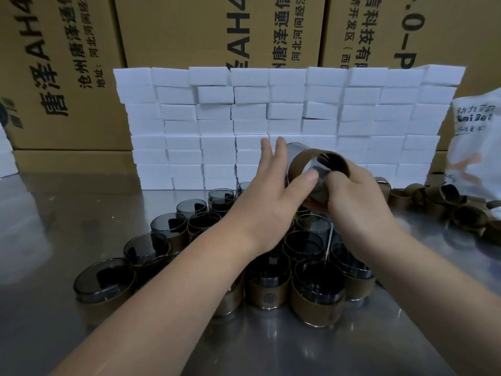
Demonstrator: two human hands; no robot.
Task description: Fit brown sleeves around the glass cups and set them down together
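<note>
Above the crowd of sleeved cups (pixel 273 291) on the steel surface (pixel 67 213), a glass cup (pixel 296 147) is held tipped sideways, so its brown sleeve (pixel 298 162) can slide along. The left grip (pixel 271 191) clamps the cup, thumb across the sleeve, to steady it. The right grip (pixel 355 191) pinches the sleeve's edge, probably to seat it. Loose sleeves (pixel 447 207) lie near, to the right.
</note>
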